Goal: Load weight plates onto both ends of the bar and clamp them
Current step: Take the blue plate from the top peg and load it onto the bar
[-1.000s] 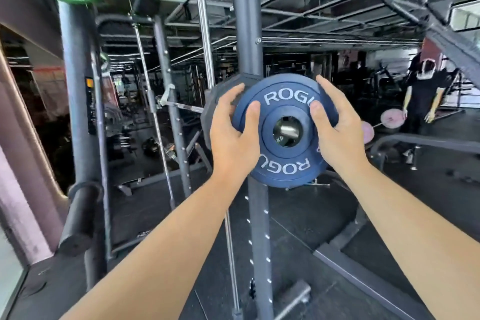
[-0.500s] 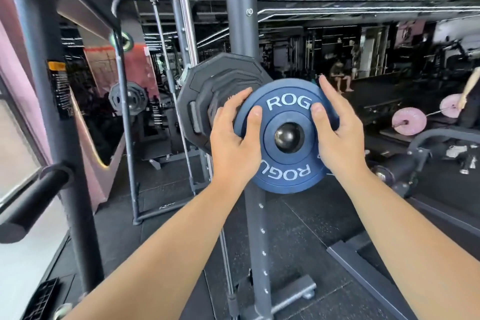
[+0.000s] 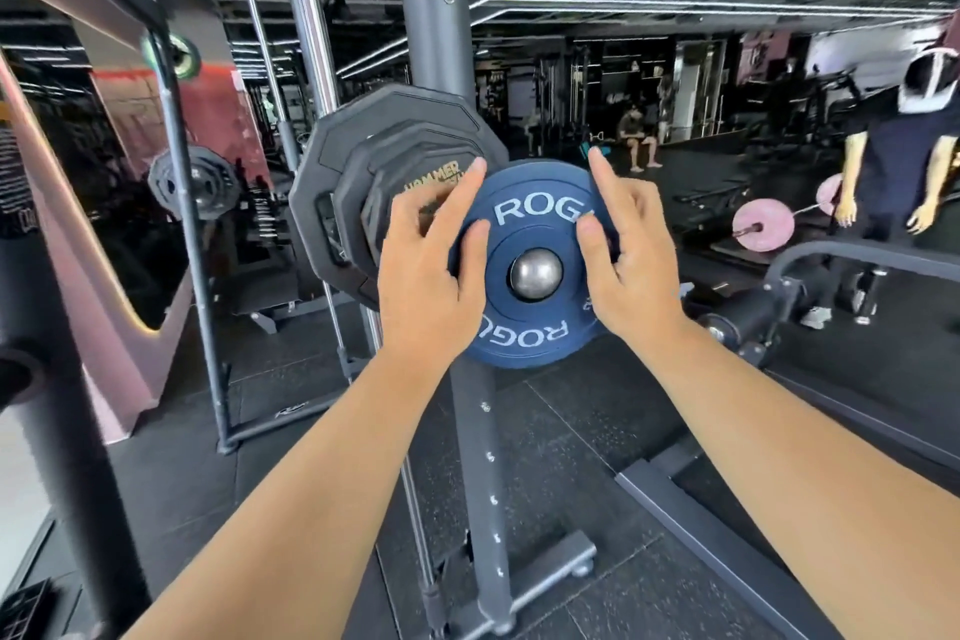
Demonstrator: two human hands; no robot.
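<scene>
1. Two black plates (image 3: 363,161), many-sided, the smaller in front of the larger, are seated on the bar (image 3: 536,274) at the left of the group, just beside the rack upright (image 3: 431,16). Judged loaded.
2. One left hand (image 3: 426,270): fingers spread and nearly straight along the upper left rim of the blue plate (image 3: 535,218), thumb pressed flat on its face. Whether any finger reaches behind the rim cannot be told.
3. One blue plate, on the sleeve in front of the black pair, between the two hands. Whether it sits flush against them cannot be told. Judged threaded on, possibly not yet pushed home.
4. One end of the bar, round bare steel, shows through the blue plate's centre hole.
5. One right hand (image 3: 631,265): index finger straight along the upper right rim, thumb pressed on the face, the other fingers hidden by the hand.
6. No clamp is in view on this end, so clamping is judged outstanding. The far end is hidden behind the plates, its state unknown.
7. Orientation: the bar's long axis runs away from the wearer, leaning slightly left into the rack, its end pointing at the camera. The blue plate stands upright, face toward the wearer, hole axis along the bar. Its lettering reads upright at the top, inverted at the bottom.
</scene>
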